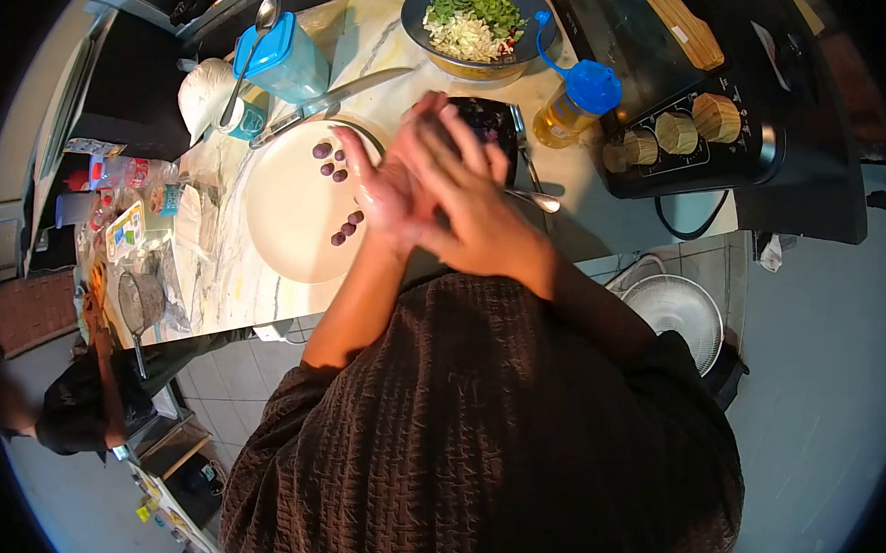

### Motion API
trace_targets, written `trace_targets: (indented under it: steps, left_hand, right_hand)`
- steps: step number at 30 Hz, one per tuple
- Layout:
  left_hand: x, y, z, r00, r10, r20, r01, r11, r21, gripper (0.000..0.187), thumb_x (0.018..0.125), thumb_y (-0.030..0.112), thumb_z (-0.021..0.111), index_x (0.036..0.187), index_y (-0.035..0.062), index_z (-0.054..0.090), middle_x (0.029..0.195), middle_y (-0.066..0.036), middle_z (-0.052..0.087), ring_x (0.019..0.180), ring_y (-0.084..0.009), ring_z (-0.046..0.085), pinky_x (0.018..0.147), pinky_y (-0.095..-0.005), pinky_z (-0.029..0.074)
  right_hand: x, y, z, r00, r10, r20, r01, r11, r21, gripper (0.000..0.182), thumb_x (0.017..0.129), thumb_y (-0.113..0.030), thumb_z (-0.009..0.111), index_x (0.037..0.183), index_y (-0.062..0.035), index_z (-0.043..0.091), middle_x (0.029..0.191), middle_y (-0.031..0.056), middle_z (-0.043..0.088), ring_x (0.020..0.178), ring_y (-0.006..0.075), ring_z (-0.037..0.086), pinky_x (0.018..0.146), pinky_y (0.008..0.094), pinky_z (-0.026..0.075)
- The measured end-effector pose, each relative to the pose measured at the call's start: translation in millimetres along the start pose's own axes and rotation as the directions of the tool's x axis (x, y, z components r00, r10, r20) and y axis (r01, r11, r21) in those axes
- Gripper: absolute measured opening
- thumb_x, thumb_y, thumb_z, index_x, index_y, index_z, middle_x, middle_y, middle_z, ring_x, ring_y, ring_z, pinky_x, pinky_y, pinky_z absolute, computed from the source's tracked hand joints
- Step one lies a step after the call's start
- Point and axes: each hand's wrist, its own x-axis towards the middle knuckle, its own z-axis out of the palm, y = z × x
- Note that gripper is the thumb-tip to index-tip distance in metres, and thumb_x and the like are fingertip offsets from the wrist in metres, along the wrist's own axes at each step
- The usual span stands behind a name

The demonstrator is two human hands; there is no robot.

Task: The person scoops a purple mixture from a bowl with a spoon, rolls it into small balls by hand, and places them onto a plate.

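My left hand (386,181) is held up beside the plate, palm turned up, thumb and fingers stretched out. Across it lies my right hand (481,218), flat against the palm, fingers extended and slightly blurred. Whatever may be between the palms is hidden. Small dark purple balls (340,175) sit in two loose groups on the cream plate (286,218), left of my hands. Behind my fingers is a black container (496,129) with dark contents, partly covered. A spoon handle (537,199) sticks out beside my right hand.
A bowl (474,68) of chopped greens stands at the back, near an oil bottle (578,98) and a black oven (692,119). A knife (373,78) lies by a blue-lidded tub (294,63). A strainer (141,306) and another person (86,398) are at left.
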Motion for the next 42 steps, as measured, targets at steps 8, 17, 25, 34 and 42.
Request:
trace_targets:
  steps: [8,17,25,34,42]
  left_hand:
    - [-11,-1,21,0.999,-0.003,0.035,0.001,0.999,0.04,0.121,0.082,0.091,0.027,0.155,-0.0051,0.02,0.161,-0.017,0.025,0.148,-0.0281,0.026,0.122,-0.0394,0.02]
    - [7,-3,-18,0.955,0.025,0.296,0.115,0.888,-0.444,0.118,0.082,0.088,0.035,0.152,-0.006,0.026,0.155,-0.022,0.035,0.146,-0.0311,0.03,0.122,-0.0424,0.021]
    - [-1,18,11,0.997,0.067,-0.029,-0.07,0.992,-0.11,0.117,0.083,0.089,0.032,0.156,-0.0022,0.02,0.161,-0.017,0.026,0.148,-0.03,0.026,0.122,-0.0424,0.02]
    - [-2,1,12,0.965,0.231,0.126,-0.263,0.87,0.418,0.123,0.076,0.096,0.012,0.16,0.0069,-0.003,0.168,-0.01,0.001,0.148,-0.0264,0.023,0.115,-0.0368,0.027]
    - [3,-8,7,0.927,0.263,0.266,-0.373,0.592,0.714,0.126,0.074,0.095,0.002,0.158,0.0019,-0.007,0.167,-0.014,-0.007,0.154,-0.0296,-0.005,0.122,-0.0423,-0.002]
  right_hand:
    - [6,14,-2,0.991,0.109,-0.077,-0.111,0.993,-0.026,0.089,0.091,-0.05,0.058,0.156,0.0003,0.023,0.156,0.0214,0.035,0.146,0.043,0.023,0.108,0.0545,0.017]
    - [0,20,0,0.99,0.111,-0.085,-0.118,0.989,-0.088,0.087,0.092,-0.052,0.057,0.154,-0.0004,0.028,0.16,0.0192,0.031,0.146,0.043,0.022,0.109,0.0536,0.017]
    - [-4,7,2,0.998,0.061,-0.007,-0.061,0.996,-0.07,0.085,0.095,-0.051,0.051,0.155,0.0014,0.025,0.161,0.0188,0.028,0.148,0.0405,0.02,0.111,0.0502,0.014]
    - [1,1,4,0.987,0.15,0.058,-0.161,0.925,0.343,0.081,0.1,-0.047,0.045,0.157,0.0026,0.016,0.162,0.026,0.018,0.149,0.0455,0.016,0.114,0.0573,0.015]
    - [7,12,14,0.985,0.167,-0.039,-0.062,0.562,0.825,0.073,0.107,-0.05,0.015,0.157,0.0028,0.01,0.165,0.0197,0.013,0.153,0.0312,0.009,0.123,0.0407,0.011]
